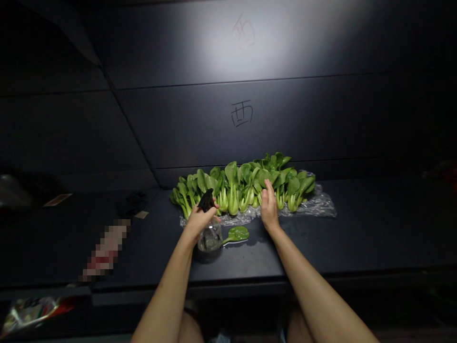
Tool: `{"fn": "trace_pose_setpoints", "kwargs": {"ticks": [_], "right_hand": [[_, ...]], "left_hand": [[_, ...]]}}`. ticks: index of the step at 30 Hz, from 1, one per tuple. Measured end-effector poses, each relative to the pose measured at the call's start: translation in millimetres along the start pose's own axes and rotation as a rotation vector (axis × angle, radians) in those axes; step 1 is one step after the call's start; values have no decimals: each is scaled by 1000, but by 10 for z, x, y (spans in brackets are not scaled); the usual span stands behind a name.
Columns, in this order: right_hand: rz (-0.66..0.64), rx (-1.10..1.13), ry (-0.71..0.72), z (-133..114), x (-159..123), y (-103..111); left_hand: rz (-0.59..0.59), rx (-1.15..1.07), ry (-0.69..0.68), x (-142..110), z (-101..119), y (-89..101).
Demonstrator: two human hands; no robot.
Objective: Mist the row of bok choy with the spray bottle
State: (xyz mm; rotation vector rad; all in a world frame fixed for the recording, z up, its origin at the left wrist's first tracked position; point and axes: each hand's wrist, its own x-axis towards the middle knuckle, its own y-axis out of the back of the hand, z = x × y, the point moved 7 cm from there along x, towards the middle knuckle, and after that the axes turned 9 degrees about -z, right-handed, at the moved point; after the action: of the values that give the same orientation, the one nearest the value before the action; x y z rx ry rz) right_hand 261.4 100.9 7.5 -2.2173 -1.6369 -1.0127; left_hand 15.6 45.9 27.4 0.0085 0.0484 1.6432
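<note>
- Bare forearms reach in from the bottom edge, with the person's thighs [191, 328] below them in shadow.
- Glossy printed packet [32, 309] sits at lower left, below the level of the shelf; its lettering is too blurred to read.
- Dark grey shelf [374, 228] runs across the view, its front edge just beyond the thighs.
- Clear spray bottle [210, 239] with a black trigger head stands near the middle of the shelf, in front of the greens.
- Left hand [200, 220] is curled around the neck of that bottle, just under the trigger head.
- Single loose green leaf [238, 233] lies just right of the bottle, on a wet patch.
- Right hand [269, 207] is held on edge, fingers straight and pressed together, gripping nothing; whether it touches the leaves behind it, I cannot tell.
- Clear plastic film [317, 205] spreads crinkled under the greens and out past their right end.
- Bok choy heads [233, 188] stand in a packed row along the back of the shelf, pale bases forward, leaves upward.
- Dark back panel [178, 124] rises behind, bearing a handwritten black character [242, 113].
</note>
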Motion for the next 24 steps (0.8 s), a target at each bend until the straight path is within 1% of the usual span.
{"fn": "trace_pose_setpoints", "kwargs": {"ticks": [4, 10, 16, 24], "right_hand": [[-4, 0, -3, -20, 1, -2], [-8, 11, -9, -29, -2, -6], [-10, 23, -14, -15, -6, 7], [-6, 28, -20, -38, -10, 46]], "left_hand": [[-48, -29, -10, -23, 34, -56], [-139, 28, 24, -53, -5, -202], [-231, 57, 4, -70, 12, -324], [-291, 86, -32, -30, -25, -422]]}}
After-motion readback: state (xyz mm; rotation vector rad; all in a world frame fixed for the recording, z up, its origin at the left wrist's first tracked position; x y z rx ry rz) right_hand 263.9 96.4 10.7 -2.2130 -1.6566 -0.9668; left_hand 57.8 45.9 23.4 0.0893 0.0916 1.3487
